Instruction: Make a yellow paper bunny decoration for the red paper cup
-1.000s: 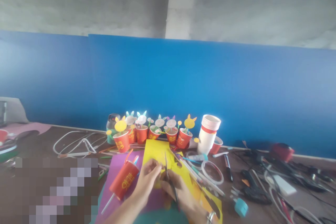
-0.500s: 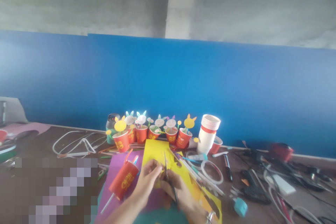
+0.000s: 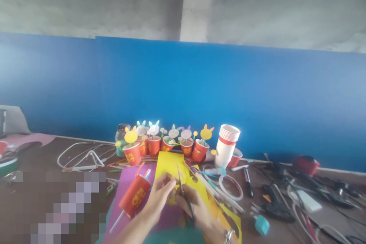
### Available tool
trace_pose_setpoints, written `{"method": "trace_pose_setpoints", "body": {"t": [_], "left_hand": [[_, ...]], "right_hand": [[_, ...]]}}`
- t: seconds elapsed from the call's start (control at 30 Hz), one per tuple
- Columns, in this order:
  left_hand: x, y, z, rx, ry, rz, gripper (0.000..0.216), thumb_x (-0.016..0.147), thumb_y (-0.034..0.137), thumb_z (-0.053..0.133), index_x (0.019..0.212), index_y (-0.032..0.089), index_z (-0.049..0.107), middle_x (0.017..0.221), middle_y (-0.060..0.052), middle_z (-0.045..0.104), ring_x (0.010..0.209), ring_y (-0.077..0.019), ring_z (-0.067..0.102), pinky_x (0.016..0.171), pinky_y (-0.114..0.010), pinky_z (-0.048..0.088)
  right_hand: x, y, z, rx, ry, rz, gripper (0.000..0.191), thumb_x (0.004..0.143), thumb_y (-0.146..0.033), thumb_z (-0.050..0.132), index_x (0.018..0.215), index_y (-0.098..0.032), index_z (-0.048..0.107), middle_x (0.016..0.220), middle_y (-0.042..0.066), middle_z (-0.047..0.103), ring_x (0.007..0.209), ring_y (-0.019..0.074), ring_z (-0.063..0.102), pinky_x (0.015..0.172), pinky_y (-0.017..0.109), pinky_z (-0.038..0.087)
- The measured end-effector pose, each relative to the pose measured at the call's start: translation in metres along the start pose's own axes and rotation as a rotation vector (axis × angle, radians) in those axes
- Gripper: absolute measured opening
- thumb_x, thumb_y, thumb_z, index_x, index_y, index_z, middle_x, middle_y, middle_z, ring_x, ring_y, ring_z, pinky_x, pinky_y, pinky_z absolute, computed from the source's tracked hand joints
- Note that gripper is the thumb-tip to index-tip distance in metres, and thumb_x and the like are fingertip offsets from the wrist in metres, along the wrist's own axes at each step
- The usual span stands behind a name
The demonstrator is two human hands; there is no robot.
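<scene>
Lower left of centre, a red cup [image 3: 135,196] lies tipped on purple paper [image 3: 123,187], crowding the left hand [image 3: 162,189], closed in a pinch, contents unclear. At lower centre, scissors [image 3: 187,203] sit gripped in the right hand [image 3: 198,205], near yellow paper [image 3: 166,160]; rightward come stacked cups [image 3: 225,150], a pen [image 3: 248,183] and black tool [image 3: 278,212].

The person's right hand [image 3: 198,206] grips dark scissors [image 3: 188,204], blades pointing away — beside them, the left hand's [image 3: 162,191] fingertips pinch together over yellow paper [image 3: 170,160]. Behind stand red cups [image 3: 154,147] with rabbit-shaped cutouts [image 3: 206,133]; another red cup [image 3: 135,196] lies tipped on purple paper [image 3: 125,179].
</scene>
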State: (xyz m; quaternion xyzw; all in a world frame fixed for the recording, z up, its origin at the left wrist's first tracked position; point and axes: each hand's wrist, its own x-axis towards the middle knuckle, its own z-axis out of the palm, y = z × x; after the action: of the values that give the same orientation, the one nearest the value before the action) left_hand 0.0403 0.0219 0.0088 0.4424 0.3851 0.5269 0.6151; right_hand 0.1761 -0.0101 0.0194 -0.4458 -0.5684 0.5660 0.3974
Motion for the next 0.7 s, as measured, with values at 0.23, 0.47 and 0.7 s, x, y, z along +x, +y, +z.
{"method": "trace_pose_setpoints", "body": {"t": [0.23,0.47,0.7], "left_hand": [[-0.0006,0.0053,-0.001,0.034,0.001,0.028,0.033,0.068,0.046,0.072,0.068,0.017,0.057,0.051,0.006,0.05,0.045,-0.006,0.037,0.047,-0.019,0.024],[-0.0007,0.0057,-0.0026,0.02,-0.013,0.014,0.032,0.068,0.044,0.072,0.069,0.017,0.056,0.054,0.006,0.05,0.046,-0.006,0.037,0.048,-0.019,0.024],[0.0003,0.0051,-0.0045,0.026,-0.021,0.013,0.031,0.068,0.043,0.072,0.067,0.017,0.055,0.054,0.006,0.051,0.046,-0.0063,0.037,0.048,-0.02,0.024]], "right_hand": [[0.005,0.0002,-0.0022,0.004,0.015,-0.064,0.036,0.068,-0.052,0.072,0.065,-0.021,0.054,0.05,-0.007,0.045,0.044,0.0088,0.038,0.043,0.022,0.029],[0.004,0.0014,-0.0024,0.018,0.012,0.001,0.037,0.068,-0.054,0.071,0.067,-0.022,0.053,0.045,-0.009,0.04,0.036,0.007,0.032,0.038,0.022,0.026],[0.0047,0.0002,-0.0024,0.005,0.02,0.007,0.039,0.068,-0.055,0.071,0.064,-0.022,0.051,0.043,-0.01,0.036,0.034,0.0057,0.028,0.036,0.021,0.022]]}}
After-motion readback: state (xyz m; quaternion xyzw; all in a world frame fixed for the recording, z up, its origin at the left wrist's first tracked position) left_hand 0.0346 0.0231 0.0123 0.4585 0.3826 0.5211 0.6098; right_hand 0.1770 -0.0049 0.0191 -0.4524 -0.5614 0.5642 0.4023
